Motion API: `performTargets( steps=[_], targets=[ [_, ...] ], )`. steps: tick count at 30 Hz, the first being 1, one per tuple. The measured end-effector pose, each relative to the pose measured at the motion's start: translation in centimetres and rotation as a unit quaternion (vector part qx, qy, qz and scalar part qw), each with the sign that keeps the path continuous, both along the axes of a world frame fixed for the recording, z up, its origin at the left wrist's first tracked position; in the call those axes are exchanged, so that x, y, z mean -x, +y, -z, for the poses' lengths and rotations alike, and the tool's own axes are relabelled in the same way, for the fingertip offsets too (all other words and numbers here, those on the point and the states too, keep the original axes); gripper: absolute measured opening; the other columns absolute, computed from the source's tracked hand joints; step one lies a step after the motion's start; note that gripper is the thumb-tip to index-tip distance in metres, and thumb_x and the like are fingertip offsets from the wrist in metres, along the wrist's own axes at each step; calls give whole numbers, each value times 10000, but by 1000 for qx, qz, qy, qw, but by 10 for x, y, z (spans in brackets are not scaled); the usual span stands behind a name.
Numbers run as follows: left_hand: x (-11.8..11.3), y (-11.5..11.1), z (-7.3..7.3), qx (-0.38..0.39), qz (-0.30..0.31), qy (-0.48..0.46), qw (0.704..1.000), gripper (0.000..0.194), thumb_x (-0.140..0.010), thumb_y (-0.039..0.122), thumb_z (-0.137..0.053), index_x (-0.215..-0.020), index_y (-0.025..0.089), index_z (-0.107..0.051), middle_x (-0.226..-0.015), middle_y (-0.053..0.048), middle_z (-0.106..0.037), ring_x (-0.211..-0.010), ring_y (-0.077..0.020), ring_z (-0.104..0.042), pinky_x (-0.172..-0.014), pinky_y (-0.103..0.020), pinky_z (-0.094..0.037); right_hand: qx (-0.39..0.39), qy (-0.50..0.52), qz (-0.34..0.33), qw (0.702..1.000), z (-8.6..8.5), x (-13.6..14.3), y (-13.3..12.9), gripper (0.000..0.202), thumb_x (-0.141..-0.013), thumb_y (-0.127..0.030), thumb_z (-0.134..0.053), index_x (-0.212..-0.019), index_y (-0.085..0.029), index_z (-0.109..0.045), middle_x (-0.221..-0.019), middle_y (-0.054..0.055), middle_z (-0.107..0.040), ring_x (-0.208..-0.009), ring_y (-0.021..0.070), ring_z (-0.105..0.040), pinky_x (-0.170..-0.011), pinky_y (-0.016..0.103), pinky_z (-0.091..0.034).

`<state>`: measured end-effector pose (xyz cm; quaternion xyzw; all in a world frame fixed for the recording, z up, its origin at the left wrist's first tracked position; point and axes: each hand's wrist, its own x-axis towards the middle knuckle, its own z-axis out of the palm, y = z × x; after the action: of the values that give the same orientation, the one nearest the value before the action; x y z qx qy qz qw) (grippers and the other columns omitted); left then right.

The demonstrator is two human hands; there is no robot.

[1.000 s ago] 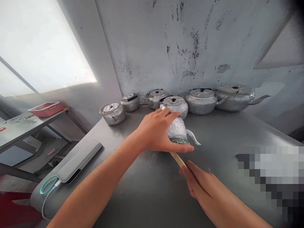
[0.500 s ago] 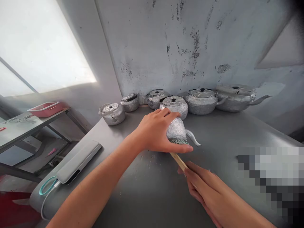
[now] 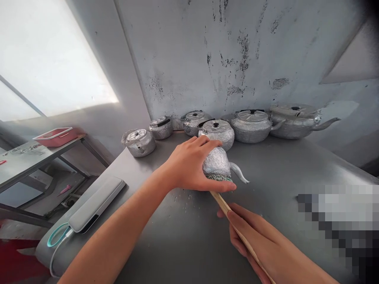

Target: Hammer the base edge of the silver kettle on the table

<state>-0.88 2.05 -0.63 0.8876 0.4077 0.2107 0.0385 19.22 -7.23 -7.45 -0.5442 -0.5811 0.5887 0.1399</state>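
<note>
My left hand (image 3: 191, 165) is spread around a small silvery metal kettle (image 3: 217, 161) with a hammered surface, gripping it. The kettle's curved spout (image 3: 239, 173) points to the right and downward; its far side is hidden behind my fingers. Against the near side of the kettle press the pale green bristles of a brush (image 3: 220, 199). My right hand (image 3: 247, 232) is closed around the brush's wooden handle, which slants down to the right. Part of the brush head is covered by my left thumb.
Several metal kettles (image 3: 253, 128) with black knobs stand along the stained wall. A grey power bank (image 3: 96, 205) with a cable lies at the left of the grey table (image 3: 174, 244). Further left, a side table holds a pink basket (image 3: 56, 136). A pixelated patch covers the right edge.
My left hand and the kettle have shifted slightly left. My right hand has moved a little left with the brush, and more of its handle shows along my palm.
</note>
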Motion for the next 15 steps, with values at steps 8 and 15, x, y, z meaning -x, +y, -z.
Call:
performTargets(
  steps=[8, 15],
  targets=[
    [6, -4, -10, 52, 16, 1, 999, 878, -732, 715, -759, -1447, 271, -509, -1383, -80, -598, -1256, -335, -550, -1064, -490, -450, 52, 12, -7, 999, -3, -1, 3, 404, -1059, -529, -284, -983, -220, -534, -749, -64, -502, -438, 48, -377, -457, 188, -395],
    [-3, -3, -5, 22, 5, -5, 1000, 888, -712, 797, -729, -1410, 276, -556, -1398, -71, -610, -1256, -339, -561, -1095, -494, -428, 82, 39, -65, 994, -9, -2, -2, 425, -1036, -336, -389, -1446, -230, -348, -624, -79, -569, -412, 90, -468, -387, 159, -398]
  ],
)
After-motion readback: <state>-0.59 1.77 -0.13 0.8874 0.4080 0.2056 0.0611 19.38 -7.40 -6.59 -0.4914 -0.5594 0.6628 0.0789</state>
